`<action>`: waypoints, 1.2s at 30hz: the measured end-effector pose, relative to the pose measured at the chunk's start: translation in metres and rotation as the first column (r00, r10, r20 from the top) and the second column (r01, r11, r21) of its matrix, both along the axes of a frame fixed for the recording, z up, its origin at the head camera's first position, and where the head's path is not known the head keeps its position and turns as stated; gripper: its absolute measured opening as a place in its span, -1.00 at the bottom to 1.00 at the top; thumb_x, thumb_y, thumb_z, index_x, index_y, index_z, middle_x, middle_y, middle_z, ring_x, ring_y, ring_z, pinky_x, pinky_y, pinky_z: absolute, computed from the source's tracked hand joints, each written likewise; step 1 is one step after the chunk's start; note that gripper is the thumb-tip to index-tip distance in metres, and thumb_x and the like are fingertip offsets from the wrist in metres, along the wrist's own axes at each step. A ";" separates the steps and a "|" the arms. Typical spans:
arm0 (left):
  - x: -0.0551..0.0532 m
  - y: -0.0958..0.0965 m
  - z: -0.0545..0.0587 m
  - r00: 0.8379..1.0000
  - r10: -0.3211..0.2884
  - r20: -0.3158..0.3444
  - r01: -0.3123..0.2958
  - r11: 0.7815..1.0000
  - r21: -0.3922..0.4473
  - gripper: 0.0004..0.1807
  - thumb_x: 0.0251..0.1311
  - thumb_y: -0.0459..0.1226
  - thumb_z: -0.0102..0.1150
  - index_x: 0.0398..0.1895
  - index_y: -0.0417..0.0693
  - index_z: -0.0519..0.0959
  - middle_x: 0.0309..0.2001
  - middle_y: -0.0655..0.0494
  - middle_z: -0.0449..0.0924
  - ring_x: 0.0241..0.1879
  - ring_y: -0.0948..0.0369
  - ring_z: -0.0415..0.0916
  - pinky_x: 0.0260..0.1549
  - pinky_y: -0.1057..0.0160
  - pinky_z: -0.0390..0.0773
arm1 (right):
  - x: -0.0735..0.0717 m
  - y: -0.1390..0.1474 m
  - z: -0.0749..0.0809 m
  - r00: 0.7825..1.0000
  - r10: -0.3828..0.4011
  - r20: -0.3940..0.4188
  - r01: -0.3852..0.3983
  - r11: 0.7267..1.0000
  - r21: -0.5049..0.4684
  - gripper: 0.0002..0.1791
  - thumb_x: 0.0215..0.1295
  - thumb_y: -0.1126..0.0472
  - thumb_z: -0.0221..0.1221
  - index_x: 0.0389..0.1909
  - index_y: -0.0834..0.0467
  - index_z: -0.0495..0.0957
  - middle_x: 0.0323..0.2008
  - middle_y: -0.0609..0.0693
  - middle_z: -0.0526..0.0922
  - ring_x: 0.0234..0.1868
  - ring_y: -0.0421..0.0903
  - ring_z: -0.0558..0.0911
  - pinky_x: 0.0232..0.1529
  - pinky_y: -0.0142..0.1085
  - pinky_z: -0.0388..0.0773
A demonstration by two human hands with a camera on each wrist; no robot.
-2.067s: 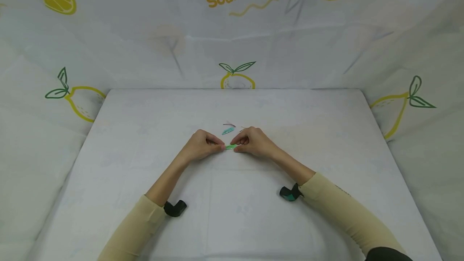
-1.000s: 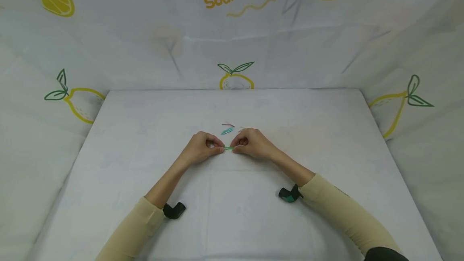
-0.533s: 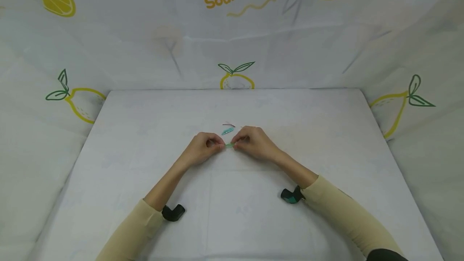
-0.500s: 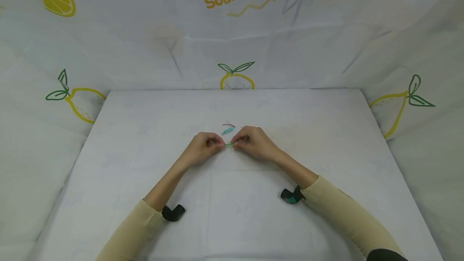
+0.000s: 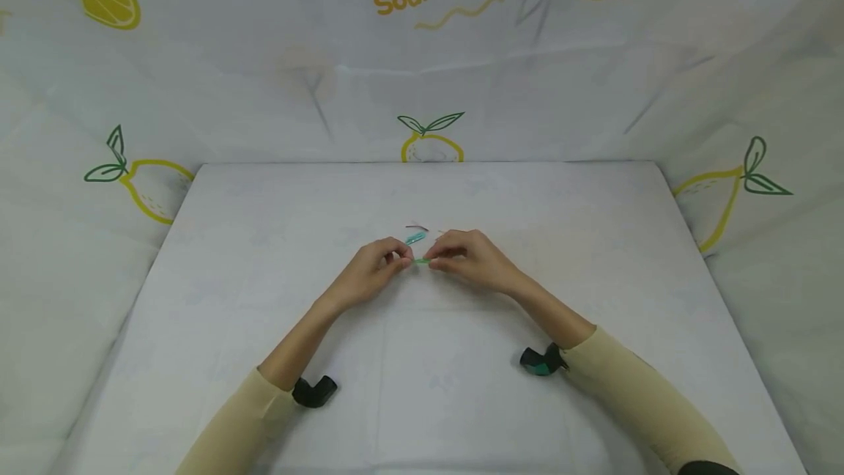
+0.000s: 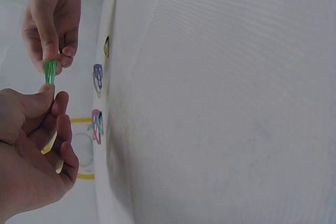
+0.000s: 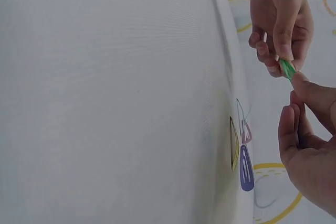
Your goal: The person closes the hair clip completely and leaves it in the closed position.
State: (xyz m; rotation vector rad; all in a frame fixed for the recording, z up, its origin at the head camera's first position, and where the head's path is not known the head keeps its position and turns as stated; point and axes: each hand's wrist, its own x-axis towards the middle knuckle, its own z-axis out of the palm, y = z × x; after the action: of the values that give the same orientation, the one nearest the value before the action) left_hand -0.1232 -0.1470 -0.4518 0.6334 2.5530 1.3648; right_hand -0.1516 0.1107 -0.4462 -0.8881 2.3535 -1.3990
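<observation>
A small green snap hair clip (image 5: 420, 262) is held just above the table between my two hands. My left hand (image 5: 371, 271) pinches one end between thumb and fingertips. The other end is pinched by my right hand (image 5: 476, 261). In the left wrist view the green clip (image 6: 50, 70) shows its slotted body, its lower tip hidden by my left thumb. Beyond my hands in the head view lies a light blue clip (image 5: 415, 238). The wrist views also show a purple clip (image 7: 247, 183), a pink clip (image 6: 95, 121) and a yellow clip (image 7: 234, 157).
A white-covered table (image 5: 422, 380) spreads beneath my arms. A white curtain (image 5: 250, 94) printed with lemons stands behind it and at both sides. Black wrist cameras (image 5: 315, 391) jut from the sleeves. A thin dark piece (image 5: 417, 227) lies past the light blue clip.
Both hands have shifted slightly and still hold the green clip, which now appears thinner, turned more edge-on than two seconds ago. My right forearm has moved a little to the right.
</observation>
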 end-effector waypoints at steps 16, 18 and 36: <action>0.000 0.005 0.001 0.999 0.052 0.017 -0.052 0.998 0.039 -0.91 0.47 -0.27 0.36 -0.12 -0.09 0.77 -0.26 0.05 0.76 -0.29 0.21 0.50 -0.32 0.35 0.45 | 0.001 0.006 -0.005 0.997 -0.043 0.071 0.045 0.998 -0.035 -0.87 0.46 0.29 0.38 -0.08 0.20 0.83 -0.12 0.05 0.86 -0.02 -0.15 0.74 0.11 -0.45 0.63; 0.000 0.005 0.000 0.998 0.061 0.009 -0.062 0.997 0.038 -0.91 0.47 -0.25 0.37 -0.13 -0.06 0.78 -0.27 0.07 0.76 -0.30 0.23 0.51 -0.32 0.36 0.45 | 0.002 0.006 -0.005 0.994 -0.051 0.095 0.055 0.998 -0.041 -0.86 0.46 0.28 0.38 -0.07 0.23 0.82 -0.12 0.07 0.85 -0.04 -0.12 0.74 0.09 -0.44 0.63; 0.004 0.007 -0.001 0.995 0.078 -0.065 -0.075 0.996 0.047 -0.90 0.32 -0.30 0.50 -0.16 0.04 0.79 -0.19 0.15 0.85 -0.29 0.29 0.58 -0.14 0.21 0.49 | 0.006 0.005 -0.001 0.983 -0.081 0.166 0.096 0.992 -0.085 -0.83 0.49 0.31 0.35 0.01 0.23 0.76 -0.16 0.16 0.81 -0.16 -0.09 0.73 -0.07 -0.42 0.69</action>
State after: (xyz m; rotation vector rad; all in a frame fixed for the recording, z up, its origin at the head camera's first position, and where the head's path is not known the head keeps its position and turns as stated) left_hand -0.1194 -0.1401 -0.4528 0.6043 2.6317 1.4524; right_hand -0.1453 0.1156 -0.4474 -0.6705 2.2470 -1.5634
